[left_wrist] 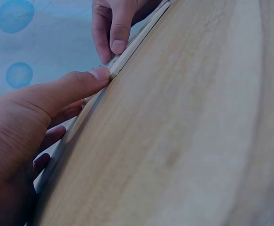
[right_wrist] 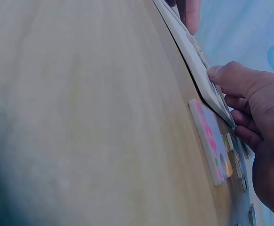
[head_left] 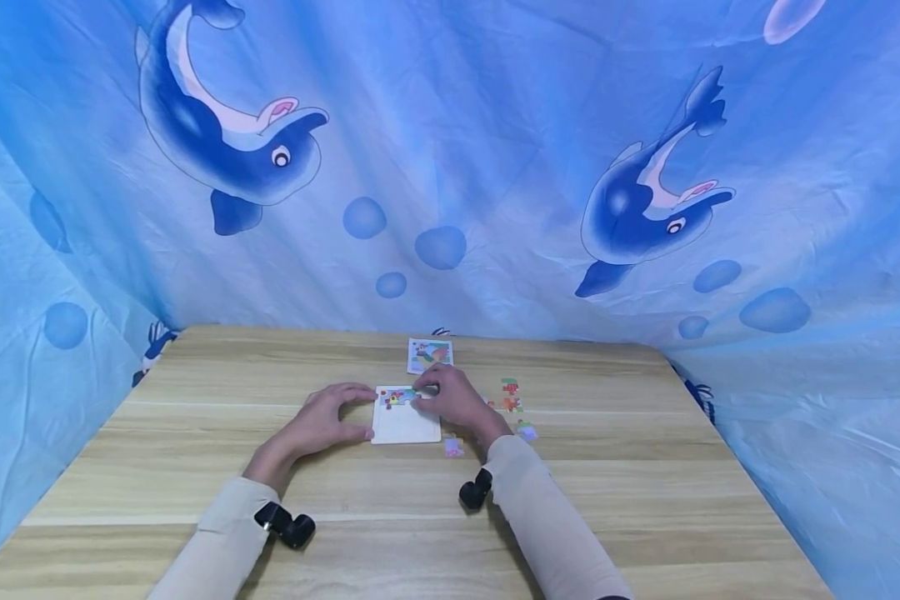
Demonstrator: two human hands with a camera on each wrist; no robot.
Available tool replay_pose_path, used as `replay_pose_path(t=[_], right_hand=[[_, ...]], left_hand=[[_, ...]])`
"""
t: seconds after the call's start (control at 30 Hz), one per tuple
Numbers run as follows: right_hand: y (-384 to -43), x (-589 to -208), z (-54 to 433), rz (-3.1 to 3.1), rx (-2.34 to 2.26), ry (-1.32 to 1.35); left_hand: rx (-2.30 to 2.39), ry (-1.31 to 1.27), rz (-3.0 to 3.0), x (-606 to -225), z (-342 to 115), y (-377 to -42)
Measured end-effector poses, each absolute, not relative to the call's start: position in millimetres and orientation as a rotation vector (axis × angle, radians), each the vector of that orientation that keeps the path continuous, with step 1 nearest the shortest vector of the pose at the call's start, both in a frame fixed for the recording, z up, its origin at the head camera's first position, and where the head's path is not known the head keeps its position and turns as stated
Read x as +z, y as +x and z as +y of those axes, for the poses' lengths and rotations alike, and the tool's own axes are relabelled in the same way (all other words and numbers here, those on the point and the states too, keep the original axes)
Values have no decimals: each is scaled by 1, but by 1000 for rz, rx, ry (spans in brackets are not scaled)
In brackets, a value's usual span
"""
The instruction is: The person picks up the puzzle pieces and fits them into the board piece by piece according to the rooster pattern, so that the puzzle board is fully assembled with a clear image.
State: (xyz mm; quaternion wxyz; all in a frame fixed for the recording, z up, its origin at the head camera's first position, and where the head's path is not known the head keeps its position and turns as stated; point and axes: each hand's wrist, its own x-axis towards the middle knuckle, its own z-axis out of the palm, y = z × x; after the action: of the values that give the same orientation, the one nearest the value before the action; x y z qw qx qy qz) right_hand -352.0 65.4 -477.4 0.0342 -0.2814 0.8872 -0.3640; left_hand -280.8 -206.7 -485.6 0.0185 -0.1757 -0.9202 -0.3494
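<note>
A white puzzle tray (head_left: 405, 429) lies flat on the wooden table, with several coloured puzzle pieces (head_left: 394, 398) set along its upper part. My left hand (head_left: 322, 421) holds the tray at its left side, thumb at the near corner and index finger at the far one. Over the tray's upper right, my right hand (head_left: 453, 400) pinches a puzzle piece between thumb and index finger; the fingers hide most of it. In the right wrist view, the right thumb (right_wrist: 226, 75) is at the tray's top face and the other fingers are bent beside its edge.
A picture card (head_left: 430, 355) lies behind the tray. Loose puzzle pieces lie to the right: a pink and lilac one (head_left: 453, 447) by the tray's near corner, a lilac one (head_left: 527, 431) and red ones (head_left: 510, 396) farther right. A blue dolphin-print curtain (head_left: 435, 167) hangs behind the table.
</note>
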Motion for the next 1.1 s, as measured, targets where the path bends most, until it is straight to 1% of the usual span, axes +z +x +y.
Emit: replay_pose_path(t=[0.57,0.67,0.8,0.87,1.1], right_hand=[[-353,-478,62,2698,-1163,-822],[-352,-477,67,2691,-1146,-847],[-349,-473,84,2637,-1181,-842],[-347,-471,97,2590,-1244,-783],[-354,-462,160,2659,-1319,-616]], left_hand=[[-1077,-540,-2867,-484,-208,-279],[-1090,-550,-2864,-484,-206,-279],[-1109,-556,-2867,-486,-205,-277],[-1107,-550,-2869,-487,-205,-276],[-1080,-541,-2870,-486,-206,-279]])
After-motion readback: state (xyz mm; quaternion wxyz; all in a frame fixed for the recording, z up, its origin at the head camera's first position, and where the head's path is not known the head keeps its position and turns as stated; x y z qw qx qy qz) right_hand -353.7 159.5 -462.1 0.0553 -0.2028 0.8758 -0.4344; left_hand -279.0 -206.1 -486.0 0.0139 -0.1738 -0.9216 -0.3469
